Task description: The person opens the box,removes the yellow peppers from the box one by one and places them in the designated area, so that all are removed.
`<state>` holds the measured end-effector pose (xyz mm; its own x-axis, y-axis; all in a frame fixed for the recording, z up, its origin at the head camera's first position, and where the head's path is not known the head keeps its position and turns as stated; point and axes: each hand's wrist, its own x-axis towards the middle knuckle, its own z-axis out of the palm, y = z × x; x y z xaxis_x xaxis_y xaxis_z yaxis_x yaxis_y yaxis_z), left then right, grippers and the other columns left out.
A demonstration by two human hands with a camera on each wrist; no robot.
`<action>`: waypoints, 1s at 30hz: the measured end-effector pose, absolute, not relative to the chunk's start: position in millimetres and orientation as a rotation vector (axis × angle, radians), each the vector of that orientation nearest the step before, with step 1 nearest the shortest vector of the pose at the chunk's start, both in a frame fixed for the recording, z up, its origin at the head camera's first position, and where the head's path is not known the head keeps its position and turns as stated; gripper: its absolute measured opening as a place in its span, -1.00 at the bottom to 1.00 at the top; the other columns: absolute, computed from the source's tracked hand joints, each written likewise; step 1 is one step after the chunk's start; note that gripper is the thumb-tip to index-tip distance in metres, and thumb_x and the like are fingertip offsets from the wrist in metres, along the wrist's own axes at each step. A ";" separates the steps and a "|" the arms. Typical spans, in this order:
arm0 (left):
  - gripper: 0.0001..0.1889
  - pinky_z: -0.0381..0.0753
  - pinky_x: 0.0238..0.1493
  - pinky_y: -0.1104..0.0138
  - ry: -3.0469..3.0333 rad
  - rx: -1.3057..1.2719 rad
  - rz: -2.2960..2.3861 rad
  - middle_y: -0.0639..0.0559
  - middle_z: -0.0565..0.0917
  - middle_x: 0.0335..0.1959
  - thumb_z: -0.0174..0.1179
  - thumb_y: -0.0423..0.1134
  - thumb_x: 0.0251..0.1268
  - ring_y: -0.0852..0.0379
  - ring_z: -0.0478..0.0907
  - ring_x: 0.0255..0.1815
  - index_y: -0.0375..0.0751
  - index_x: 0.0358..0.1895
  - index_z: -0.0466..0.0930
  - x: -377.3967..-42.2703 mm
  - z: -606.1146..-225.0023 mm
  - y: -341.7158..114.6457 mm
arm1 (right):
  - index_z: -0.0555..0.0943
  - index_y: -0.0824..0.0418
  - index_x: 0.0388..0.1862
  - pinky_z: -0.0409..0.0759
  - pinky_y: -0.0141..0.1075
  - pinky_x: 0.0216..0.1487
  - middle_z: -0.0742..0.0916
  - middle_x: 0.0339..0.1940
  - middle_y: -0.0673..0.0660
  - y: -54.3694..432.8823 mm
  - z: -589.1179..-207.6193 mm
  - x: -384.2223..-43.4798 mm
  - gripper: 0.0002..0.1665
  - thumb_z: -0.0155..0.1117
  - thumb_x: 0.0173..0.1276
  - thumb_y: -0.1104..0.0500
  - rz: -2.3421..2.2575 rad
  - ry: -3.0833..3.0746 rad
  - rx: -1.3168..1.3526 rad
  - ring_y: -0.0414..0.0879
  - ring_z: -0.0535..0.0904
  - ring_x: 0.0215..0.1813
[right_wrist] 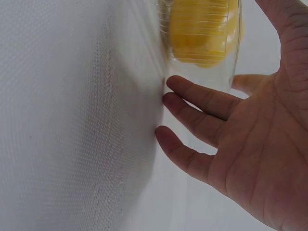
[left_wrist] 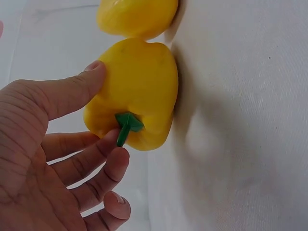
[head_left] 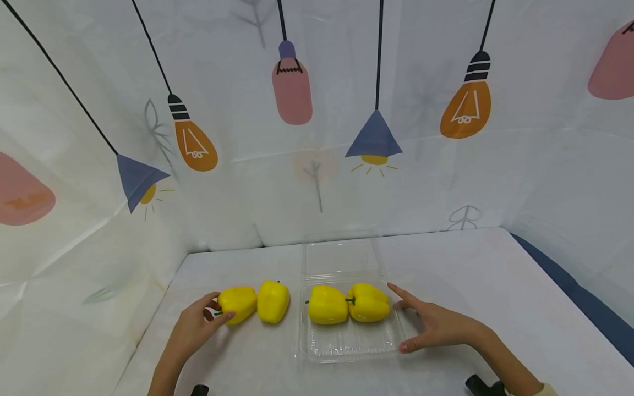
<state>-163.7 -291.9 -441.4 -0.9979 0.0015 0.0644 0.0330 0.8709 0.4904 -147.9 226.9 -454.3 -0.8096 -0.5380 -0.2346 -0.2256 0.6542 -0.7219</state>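
At the left of the table, my left hand (head_left: 195,324) holds a yellow bell pepper (head_left: 239,304) by its stem end, thumb on one side and fingers on the other. The left wrist view shows the green stem (left_wrist: 126,126) of this pepper between the thumb and fingers. A second yellow bell pepper (head_left: 273,301) lies right beside it. Two more, one on the left (head_left: 328,304) and one on the right (head_left: 369,302), sit in a clear plastic clamshell box (head_left: 346,347). Spread fingers of my right hand (head_left: 436,327) stand at the box's right side, holding nothing.
The box's clear lid (head_left: 342,259) lies folded back behind it. A white cloth covers the table (head_left: 470,275). Behind the table hangs a white curtain (head_left: 238,209) printed with lamps and bulbs. Dark blue material (head_left: 569,286) shows past the table's right edge.
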 end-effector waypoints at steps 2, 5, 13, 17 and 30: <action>-0.28 0.43 -0.46 0.40 -2.971 -0.029 -0.790 0.00 0.65 -0.21 0.32 0.19 0.02 0.18 0.45 -0.37 -0.24 0.15 0.47 -163.9 -442.6 -292.6 | -0.26 -0.17 0.53 0.17 0.36 0.16 0.43 0.31 0.22 227.1 -454.6 -147.9 0.33 0.45 0.02 -0.19 -0.980 2.442 -0.603 0.31 0.22 0.37; -0.27 0.43 -0.47 0.40 -2.967 -0.033 -0.801 -0.01 0.64 -0.19 0.32 0.19 0.02 0.18 0.45 -0.37 -0.25 0.16 0.46 -163.9 -443.6 -293.1 | -0.27 -0.18 0.53 0.17 0.36 0.16 0.44 0.31 0.21 227.3 -454.8 -147.9 0.32 0.45 0.03 -0.20 -0.975 2.446 -0.607 0.30 0.22 0.37; -0.31 0.43 -0.47 0.41 -2.992 -0.020 -0.810 -0.10 0.62 -0.09 0.34 0.03 0.09 0.16 0.43 -0.38 -0.28 0.23 0.38 -161.6 -439.9 -292.1 | -0.27 -0.18 0.53 0.19 0.35 0.16 0.43 0.31 0.23 227.2 -455.6 -148.3 0.33 0.45 0.02 -0.20 -0.974 2.446 -0.607 0.30 0.23 0.36; -0.37 0.42 -0.48 0.39 -2.994 0.005 -0.796 -0.19 0.61 -0.03 0.30 -0.01 0.16 0.13 0.43 -0.38 -0.29 0.21 0.36 -160.2 -437.0 -290.0 | -0.27 -0.17 0.53 0.19 0.35 0.16 0.44 0.31 0.22 227.4 -455.8 -148.4 0.33 0.45 0.03 -0.20 -0.978 2.448 -0.620 0.29 0.24 0.36; -0.38 0.48 -0.32 0.24 -2.896 0.236 -0.847 -0.27 0.60 -0.05 0.25 0.12 0.17 -0.02 0.50 -0.27 -0.33 0.09 0.41 -166.0 -446.7 -279.1 | -0.27 -0.14 0.53 0.21 0.34 0.16 0.45 0.29 0.21 226.4 -454.7 -148.6 0.32 0.45 0.03 -0.19 -0.979 2.446 -0.627 0.27 0.26 0.35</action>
<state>-166.0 -279.1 -446.7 -0.9812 -0.1811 0.0667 -0.1166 0.8318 0.5427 -148.6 226.4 -454.7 -0.8054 -0.5506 -0.2196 -0.2471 0.6485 -0.7200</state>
